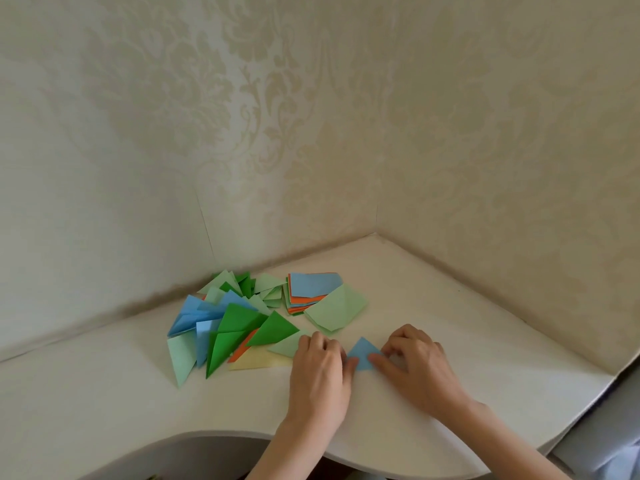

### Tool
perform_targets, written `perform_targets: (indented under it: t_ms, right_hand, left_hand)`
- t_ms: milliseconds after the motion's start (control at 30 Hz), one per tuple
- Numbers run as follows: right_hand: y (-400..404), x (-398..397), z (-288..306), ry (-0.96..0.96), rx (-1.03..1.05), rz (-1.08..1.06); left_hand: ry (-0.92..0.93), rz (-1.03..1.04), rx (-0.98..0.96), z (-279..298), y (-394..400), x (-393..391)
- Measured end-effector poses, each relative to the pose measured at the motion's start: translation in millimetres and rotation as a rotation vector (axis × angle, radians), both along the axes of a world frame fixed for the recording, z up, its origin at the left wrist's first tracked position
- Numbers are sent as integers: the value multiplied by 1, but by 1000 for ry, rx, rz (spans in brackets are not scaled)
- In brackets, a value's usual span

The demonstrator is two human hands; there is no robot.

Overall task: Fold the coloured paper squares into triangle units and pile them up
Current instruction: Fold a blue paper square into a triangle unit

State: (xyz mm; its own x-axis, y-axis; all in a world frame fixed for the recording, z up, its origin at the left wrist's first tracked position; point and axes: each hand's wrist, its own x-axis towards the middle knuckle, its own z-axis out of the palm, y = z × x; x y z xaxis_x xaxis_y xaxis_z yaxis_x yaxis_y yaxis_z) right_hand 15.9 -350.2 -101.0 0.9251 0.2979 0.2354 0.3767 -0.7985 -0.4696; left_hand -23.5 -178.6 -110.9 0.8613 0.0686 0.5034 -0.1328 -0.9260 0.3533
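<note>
Near the desk's front edge, the left hand (320,370) and right hand (414,362), fingers curled, pinched the blue triangle (362,355) flat; slipping fingers could skew its crease beside the folded pile (228,323).

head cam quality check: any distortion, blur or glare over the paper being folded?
Head view: wide-angle bending curves the table edge and wall lines; light is soft and even, no glare; the blue triangle between left hand and right hand reads clearly, slightly soft; only faint shadows under the folded pile.
</note>
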Motion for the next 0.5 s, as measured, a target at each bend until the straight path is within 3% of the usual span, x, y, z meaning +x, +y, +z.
perform_targets:
  t_ms: [200,500]
  right_hand:
    - [7,1,-1,10,-5,-72]
    - [4,7,4,165,86,-55]
  left_hand:
    - [7,51,37,-1,-7,4]
    - [6,-42,-176,-11,5,6]
